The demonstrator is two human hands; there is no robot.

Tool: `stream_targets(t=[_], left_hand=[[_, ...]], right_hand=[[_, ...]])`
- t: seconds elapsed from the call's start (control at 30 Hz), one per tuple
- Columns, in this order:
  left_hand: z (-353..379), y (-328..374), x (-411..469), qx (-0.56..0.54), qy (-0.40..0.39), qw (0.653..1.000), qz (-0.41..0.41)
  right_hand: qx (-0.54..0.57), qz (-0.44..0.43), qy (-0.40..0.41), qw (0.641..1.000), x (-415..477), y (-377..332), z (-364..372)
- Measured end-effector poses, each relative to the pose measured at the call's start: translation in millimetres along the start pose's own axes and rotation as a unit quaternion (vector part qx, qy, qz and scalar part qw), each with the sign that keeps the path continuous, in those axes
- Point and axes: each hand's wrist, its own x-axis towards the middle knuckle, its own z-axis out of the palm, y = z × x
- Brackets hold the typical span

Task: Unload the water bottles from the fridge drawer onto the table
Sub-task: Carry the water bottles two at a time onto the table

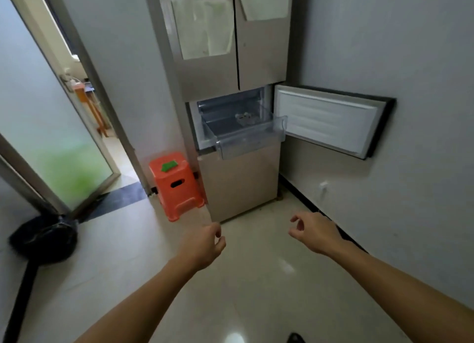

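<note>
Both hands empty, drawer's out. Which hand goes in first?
Left, probably. The left hand sits more in line with the fridge drawer; the right hand is off to the side, below the open door.

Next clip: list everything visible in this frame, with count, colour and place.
fridge: one, beige, centre against the wall
compartment door: one, white inside, swung open to the right
drawer: one, clear, pulled out of the fridge
items in drawer: count unclear, pale, blurred
stool: one, orange, left of the fridge
bag: one, black, floor at far left
glass door: one, frosted, left
left hand: one, empty, low centre
right hand: one, empty, beside it
</note>
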Motion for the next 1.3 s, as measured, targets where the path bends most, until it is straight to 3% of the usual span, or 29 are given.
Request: stream_targets(t=[0.2, 0.33, 0.63, 0.97, 1.3], left_hand=[[-6, 2, 139, 0.003, 0.016, 1.0, -0.002], [-11, 1, 221, -0.002, 0.03, 0.999, -0.014], [-7, -43, 361, -0.022, 0.027, 0.998, -0.055], [-12, -95, 553, -0.042, 0.029, 0.998, -0.032], [24, -120, 646, -0.037, -0.025, 0.993, -0.112]], right_hand=[[0.024, 0.011, -0.002, 1.0, 142, 30, -30], [0.017, -0.026, 0.003, 1.0, 237, 34, -56], [0.03, -0.057, -0.039, 0.997, 409, 14, -58], [0.036, -0.049, -0.014, 0.998, 594, -19, -76], [0.015, -0.039, -0.058, 0.997, 768, -10, -61]])
